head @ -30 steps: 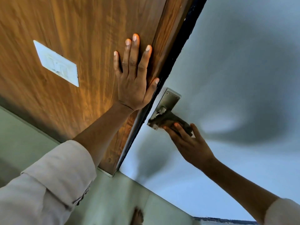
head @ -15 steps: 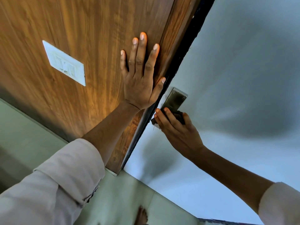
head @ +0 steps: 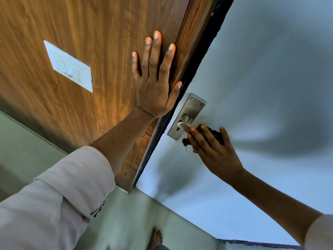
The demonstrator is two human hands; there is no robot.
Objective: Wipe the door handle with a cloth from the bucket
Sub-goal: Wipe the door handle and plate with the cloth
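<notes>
A metal door handle (head: pixel 184 125) juts from its steel backplate (head: pixel 193 105) on a pale blue-grey door (head: pixel 261 69). My right hand (head: pixel 214 150) grips a dark cloth (head: pixel 215 134) wrapped over the outer part of the lever; the lever's inner end near the plate shows bare. My left hand (head: pixel 155 80) lies flat, fingers spread, on the brown wood-grain panel (head: pixel 90 24) beside the door's dark edge. No bucket is in view.
A white switch plate (head: pixel 69 66) is set in the wood panel to the left. Pale green floor tiles (head: pixel 135 222) run below, with a bare foot (head: pixel 155 237) at the bottom edge.
My right hand slid the cloth from over the backplate outward along the lever, uncovering the plate and the lever's base. My left hand stayed pressed on the wood panel.
</notes>
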